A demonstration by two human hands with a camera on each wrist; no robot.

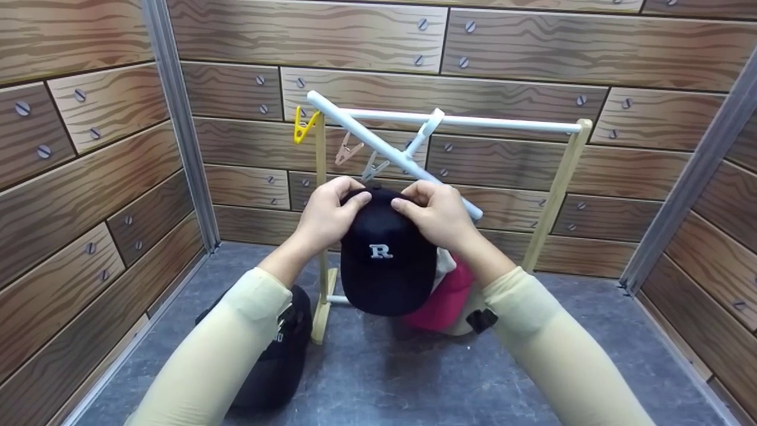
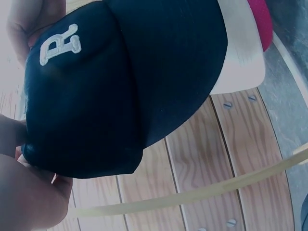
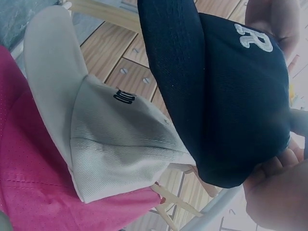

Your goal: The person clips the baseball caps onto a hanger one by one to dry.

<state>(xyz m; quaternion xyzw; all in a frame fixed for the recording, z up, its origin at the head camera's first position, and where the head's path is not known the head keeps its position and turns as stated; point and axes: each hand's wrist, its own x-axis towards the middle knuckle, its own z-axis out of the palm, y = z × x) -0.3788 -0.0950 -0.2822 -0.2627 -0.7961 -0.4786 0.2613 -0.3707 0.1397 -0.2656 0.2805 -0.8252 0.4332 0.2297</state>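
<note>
A dark baseball cap point(image 1: 387, 272) with a white letter R hangs brim down between my two hands. My left hand point(image 1: 330, 214) pinches the crown's upper left, thumb in front. On the upper right, my right hand point(image 1: 440, 216) pinches it in the same way. Just above the crown slants a pale blue hanger bar point(image 1: 369, 136), its hook point(image 1: 434, 120) at the rack's top rail. Along the bar are a yellow clip point(image 1: 303, 125), a pinkish clip point(image 1: 348, 149) and a grey clip point(image 1: 374, 167). In the right wrist view, a pale cap point(image 3: 120, 139) hangs beside the dark one.
A wooden rack with a pale blue rail point(image 1: 502, 123) and upright legs point(image 1: 556, 198) stands behind my hands. A pink cap point(image 1: 446, 299) is behind the dark cap. Another black cap point(image 1: 275, 373) lies on the grey floor point(image 1: 455, 384) by my left forearm. Wood-patterned walls surround everything.
</note>
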